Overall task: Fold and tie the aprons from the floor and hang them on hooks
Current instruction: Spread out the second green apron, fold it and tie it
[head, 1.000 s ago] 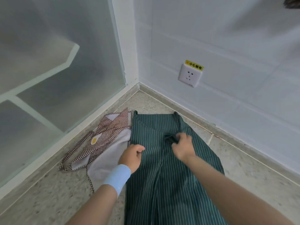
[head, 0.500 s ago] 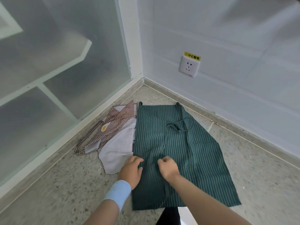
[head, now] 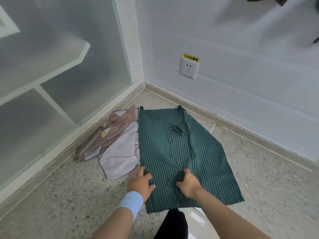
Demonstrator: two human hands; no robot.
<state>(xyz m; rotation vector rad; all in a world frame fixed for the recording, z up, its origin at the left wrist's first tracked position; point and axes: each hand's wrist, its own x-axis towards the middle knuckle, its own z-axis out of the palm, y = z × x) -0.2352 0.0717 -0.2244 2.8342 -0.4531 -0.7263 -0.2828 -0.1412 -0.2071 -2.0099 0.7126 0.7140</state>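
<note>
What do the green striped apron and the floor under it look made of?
The green striped apron looks like thin woven cloth, perhaps cotton or a blend, matte: it lies flat with soft creases. The floor looks like speckled terrazzo or stone, smooth, faintly dull.

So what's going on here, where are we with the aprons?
A person is working over the green striped apron, which is spread flat on the floor in the corner. One side seems to be folded in towards the middle. The left hand rests flat on its near left edge. The right hand sits mid-cloth with its fingers curled, and I can't tell if it is gripping. The checked apron lies crumpled beside it, untouched.
</note>
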